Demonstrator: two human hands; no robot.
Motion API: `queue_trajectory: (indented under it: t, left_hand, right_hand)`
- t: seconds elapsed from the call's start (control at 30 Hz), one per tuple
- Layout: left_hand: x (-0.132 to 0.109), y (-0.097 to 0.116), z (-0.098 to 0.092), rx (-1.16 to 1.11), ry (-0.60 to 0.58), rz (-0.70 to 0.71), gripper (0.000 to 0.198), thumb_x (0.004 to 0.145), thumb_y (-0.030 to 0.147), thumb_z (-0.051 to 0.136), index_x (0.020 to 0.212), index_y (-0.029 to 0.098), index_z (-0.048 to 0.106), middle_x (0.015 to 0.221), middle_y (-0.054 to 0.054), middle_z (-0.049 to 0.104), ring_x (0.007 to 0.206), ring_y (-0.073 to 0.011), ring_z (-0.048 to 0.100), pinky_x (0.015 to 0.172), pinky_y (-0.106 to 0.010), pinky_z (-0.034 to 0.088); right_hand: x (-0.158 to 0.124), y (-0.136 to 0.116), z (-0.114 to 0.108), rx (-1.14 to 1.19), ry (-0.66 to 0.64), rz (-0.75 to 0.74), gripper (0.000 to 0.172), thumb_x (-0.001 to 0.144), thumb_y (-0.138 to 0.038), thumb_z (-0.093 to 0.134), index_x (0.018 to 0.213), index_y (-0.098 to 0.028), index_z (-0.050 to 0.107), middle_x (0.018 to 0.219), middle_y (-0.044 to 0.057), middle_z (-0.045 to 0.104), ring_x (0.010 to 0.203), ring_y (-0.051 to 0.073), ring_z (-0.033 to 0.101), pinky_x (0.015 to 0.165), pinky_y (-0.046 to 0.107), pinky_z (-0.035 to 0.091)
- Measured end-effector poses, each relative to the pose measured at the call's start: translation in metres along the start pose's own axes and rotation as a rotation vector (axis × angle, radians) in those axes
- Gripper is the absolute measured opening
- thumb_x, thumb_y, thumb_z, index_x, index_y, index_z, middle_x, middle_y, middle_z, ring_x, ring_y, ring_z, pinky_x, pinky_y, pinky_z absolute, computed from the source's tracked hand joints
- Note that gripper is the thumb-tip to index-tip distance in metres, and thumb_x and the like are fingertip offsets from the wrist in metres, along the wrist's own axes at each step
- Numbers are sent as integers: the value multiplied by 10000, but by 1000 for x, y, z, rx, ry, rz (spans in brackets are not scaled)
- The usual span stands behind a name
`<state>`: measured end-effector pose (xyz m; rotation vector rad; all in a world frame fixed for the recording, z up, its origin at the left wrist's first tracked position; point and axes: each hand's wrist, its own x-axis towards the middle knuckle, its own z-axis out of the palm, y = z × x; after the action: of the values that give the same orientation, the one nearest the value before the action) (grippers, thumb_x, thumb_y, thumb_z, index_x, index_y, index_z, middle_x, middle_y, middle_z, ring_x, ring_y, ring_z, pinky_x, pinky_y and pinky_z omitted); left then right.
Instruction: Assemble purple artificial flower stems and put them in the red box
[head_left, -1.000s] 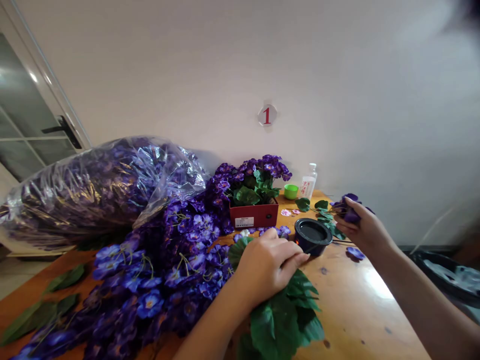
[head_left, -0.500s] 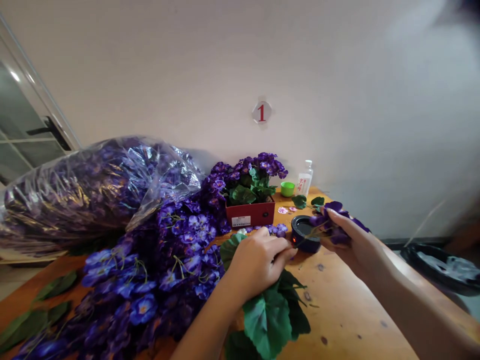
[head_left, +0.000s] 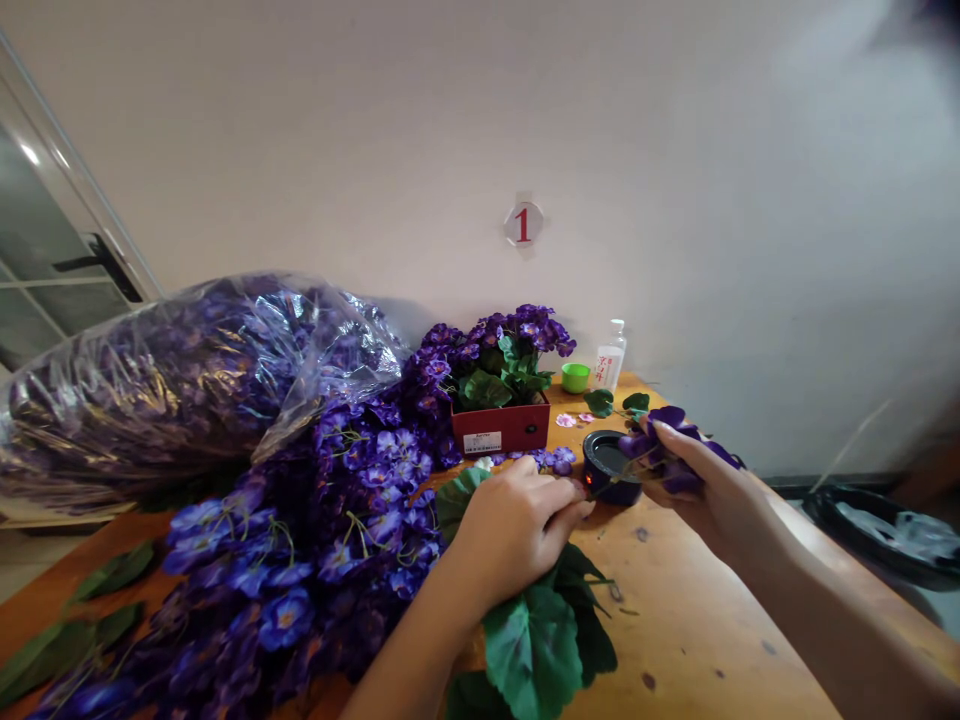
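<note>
Hand (L) (head_left: 517,520) knuckles-up, holding grn leaf bunch (head_left: 532,645); hand (R) (head_left: 712,495) thumb-up, gripping purple flwrs (head_left: 679,478) nr blk pot (head_left: 611,491).

Left hand (head_left: 517,525), bare; left forearm (head_left: 427,640), bare, slender. Right hand (head_left: 712,492), bare; right forearm (head_left: 832,615), bare, tapering toward the wrist.

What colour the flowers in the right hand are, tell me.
The flowers are dark purple; see the head view.
</note>
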<state>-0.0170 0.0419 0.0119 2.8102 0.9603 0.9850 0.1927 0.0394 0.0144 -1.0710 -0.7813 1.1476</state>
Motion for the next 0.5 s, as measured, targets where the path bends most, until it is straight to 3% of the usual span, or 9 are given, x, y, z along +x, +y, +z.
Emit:
queue_trajectory:
  t: [0.2, 0.37, 0.5]
  left_hand:
    - [1, 1, 0, 13, -22, -9, 229, 926, 301, 468, 806, 186, 625, 745, -7, 665, 699, -164, 501, 614, -266, 370]
    - [2, 1, -1, -2, -32, -10, 217, 925, 301, 471, 828, 188, 630, 772, -6, 675, 711, -167, 502, 627, -268, 377]
    - [0, 1, -2, 11, -19, -4, 217, 925, 303, 470, 829, 186, 626, 755, -8, 668, 706, -166, 500, 622, -263, 369]
  right_hand:
    - [-3, -3, 5, 74, -17, 11, 352, 622, -402, 782, 639, -184, 506, 543, -53, 433, 446, 49, 337, 372, 180, 262]
    - [-5, -3, 6, 40, 18, 35, 364, 562, -423, 809, 715, -193, 572, 597, -34, 525, 492, 75, 433, 412, 193, 341]
    - [-5, -5, 8, 42, -1, 16, 351, 582, -424, 796, 728, -184, 586, 610, -28, 530, 476, 66, 400, 389, 187, 305]
